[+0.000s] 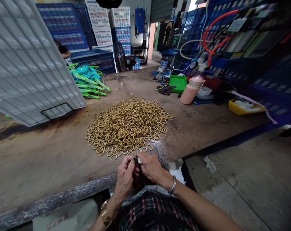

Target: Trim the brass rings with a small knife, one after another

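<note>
A wide heap of brass-coloured rings (pixel 128 123) lies on the worn brown table (pixel 63 163), with loose rings along its near side. At the table's front edge, just short of those rings, my two hands meet. Fingers pinched, my left hand (pixel 125 175) is closed at a small dark-and-whitish piece (pixel 136 160). My right hand (pixel 151 166) closes on the same spot from the other side. The fingers cover most of that piece, and its kind cannot be made out. Below the hands, more rings show dimly in shadow near my lap.
To the left leans a large white crate (pixel 37 64), beside bright green and teal plastic pieces (pixel 90 80). A pink bottle (pixel 191 91), a green tray (pixel 178 84) and a yellow tray (pixel 245 107) stand at the right. Beyond the table is a black fan (pixel 122 57).
</note>
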### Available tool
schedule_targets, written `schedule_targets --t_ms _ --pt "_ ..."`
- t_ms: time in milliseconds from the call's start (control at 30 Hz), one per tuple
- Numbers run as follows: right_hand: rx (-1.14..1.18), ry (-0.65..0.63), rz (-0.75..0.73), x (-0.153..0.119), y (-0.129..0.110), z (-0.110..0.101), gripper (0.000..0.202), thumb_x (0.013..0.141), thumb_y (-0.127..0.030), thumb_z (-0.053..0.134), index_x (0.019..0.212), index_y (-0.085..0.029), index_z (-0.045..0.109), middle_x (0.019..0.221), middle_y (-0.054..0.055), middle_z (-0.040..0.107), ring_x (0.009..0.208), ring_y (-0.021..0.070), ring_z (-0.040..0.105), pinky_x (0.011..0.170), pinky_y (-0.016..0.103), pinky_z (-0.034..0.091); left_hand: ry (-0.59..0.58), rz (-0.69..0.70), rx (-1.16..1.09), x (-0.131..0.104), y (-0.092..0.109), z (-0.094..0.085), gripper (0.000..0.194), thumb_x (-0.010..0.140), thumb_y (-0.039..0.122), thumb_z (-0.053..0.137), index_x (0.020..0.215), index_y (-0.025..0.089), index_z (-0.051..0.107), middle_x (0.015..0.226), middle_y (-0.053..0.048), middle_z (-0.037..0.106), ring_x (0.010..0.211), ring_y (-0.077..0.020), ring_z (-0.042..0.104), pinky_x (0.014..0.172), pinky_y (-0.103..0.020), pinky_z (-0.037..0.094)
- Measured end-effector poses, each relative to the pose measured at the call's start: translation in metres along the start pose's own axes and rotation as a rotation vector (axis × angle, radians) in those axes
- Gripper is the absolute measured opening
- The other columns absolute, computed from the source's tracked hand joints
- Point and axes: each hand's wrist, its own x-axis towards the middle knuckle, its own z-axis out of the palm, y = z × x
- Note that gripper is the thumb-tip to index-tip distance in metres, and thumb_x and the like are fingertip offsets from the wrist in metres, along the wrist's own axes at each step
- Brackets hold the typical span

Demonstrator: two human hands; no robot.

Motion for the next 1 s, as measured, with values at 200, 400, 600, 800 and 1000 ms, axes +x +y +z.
schedule_targets --t_ms 200,400,600,800,1000 --pt "-0.018 -0.012 0.008 0.0 -0.002 -0.001 0.026 0.076 -0.008 0.04 0.095 -0.017 0.056 0.085 0.006 0.065 0.073 0.0158 0.056 0.059 0.026 0.028 0.02 0.058 0.051 0.0 -0.003 0.001 0.03 0.072 0.048 0.058 0.072 0.018 0.052 0.058 0.003 0.056 0.049 -0.0101 0.049 0.05 -0.022 0.042" --pt "-0.042 -0.08 0.042 -0.005 -0.008 -0.002 0.026 0.079 -0.01 0.04 0.101 -0.017 0.052 0.083 0.007 0.065 0.071 0.0174 0.057 0.059 0.026 0.03 -0.003 0.199 0.161 0.001 -0.018 -0.009 0.023 0.078 0.042 0.055 0.071 0.02 0.052 0.061 0.002 0.053 0.057 -0.0123 0.049 0.056 -0.023 0.042" --pt "-0.082 -0.063 0.199 -0.007 -0.002 -0.003 0.025 0.081 -0.01 0.038 0.099 -0.017 0.053 0.09 0.008 0.066 0.075 0.0178 0.06 0.06 0.027 0.033 -0.066 0.148 0.198 -0.017 -0.013 -0.006 0.028 0.081 0.045 0.052 0.07 0.019 0.053 0.058 0.001 0.054 0.056 -0.0125 0.05 0.057 -0.024 0.04" --pt "-0.063 0.142 0.294 -0.004 0.026 -0.007 0.025 0.081 -0.009 0.04 0.1 -0.018 0.052 0.095 0.006 0.064 0.084 0.0173 0.058 0.069 0.026 0.036 -0.194 -0.085 -0.115 -0.024 -0.01 0.005 0.035 0.074 0.05 0.06 0.071 0.016 0.057 0.066 -0.003 0.062 0.057 -0.0126 0.056 0.056 -0.025 0.045" --pt "-0.159 0.133 0.301 0.003 0.024 0.001 0.027 0.085 -0.026 0.047 0.112 -0.022 0.048 0.109 0.007 0.06 0.091 0.0211 0.059 0.07 0.03 0.039 -0.044 -0.253 -0.518 -0.006 -0.013 -0.003 0.032 0.063 0.038 0.074 0.075 0.015 0.055 0.077 -0.005 0.065 0.064 -0.0134 0.06 0.05 -0.022 0.045"
